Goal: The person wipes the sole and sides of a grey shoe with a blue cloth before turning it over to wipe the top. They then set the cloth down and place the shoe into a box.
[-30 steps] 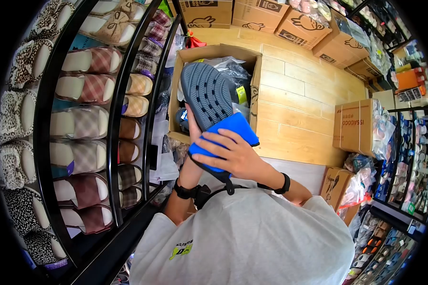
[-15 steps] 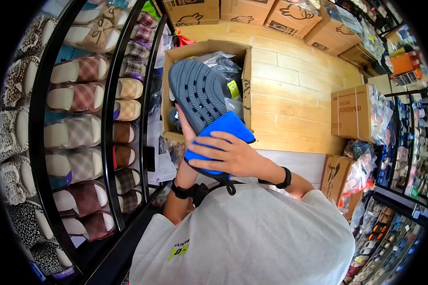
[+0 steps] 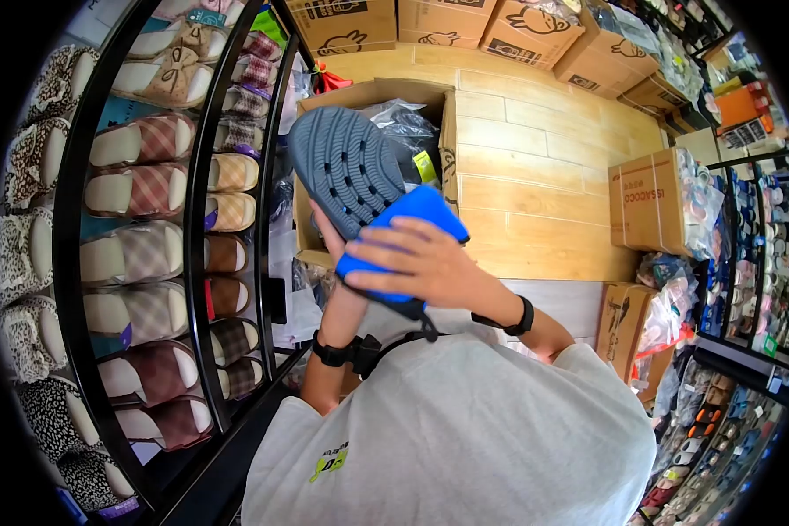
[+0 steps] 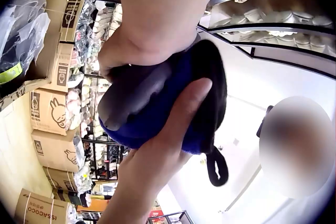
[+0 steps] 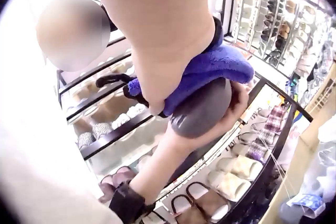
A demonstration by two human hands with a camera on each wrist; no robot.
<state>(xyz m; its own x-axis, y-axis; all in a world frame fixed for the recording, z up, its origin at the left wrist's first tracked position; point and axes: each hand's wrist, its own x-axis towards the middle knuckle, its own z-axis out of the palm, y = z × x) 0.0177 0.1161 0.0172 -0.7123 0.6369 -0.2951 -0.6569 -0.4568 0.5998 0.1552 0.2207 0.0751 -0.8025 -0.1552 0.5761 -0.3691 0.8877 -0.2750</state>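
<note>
Nearest lies the grey shirt (image 3: 447,430) of the person, with both forearms reaching out beyond it. The right hand (image 3: 416,267) is clamped on a blue fabric piece (image 3: 438,215) with black edging; its fingers lie across the top, and the left wrist view shows the thumb pressed along the other side. A black loop (image 3: 428,329) hangs from the near edge. The left hand (image 3: 328,235) cups a dark grey shoe (image 3: 342,171), its fingers curled round the side in the right wrist view. The shoe is tilted sole up, one end covered by the fabric. Compared with half a second ago, shoe and fabric sit slightly further left in the head view, partly because the camera has swung; both grips match, so the pair seems handled as one unit, with little progress between them. Just beyond stands an open-topped carton (image 3: 449,131) holding clear plastic bags (image 3: 403,118). Further off come the wooden floor (image 3: 543,175), a carton marked ISSACOCO (image 3: 644,206) and a row of cartons (image 3: 526,39).
</note>
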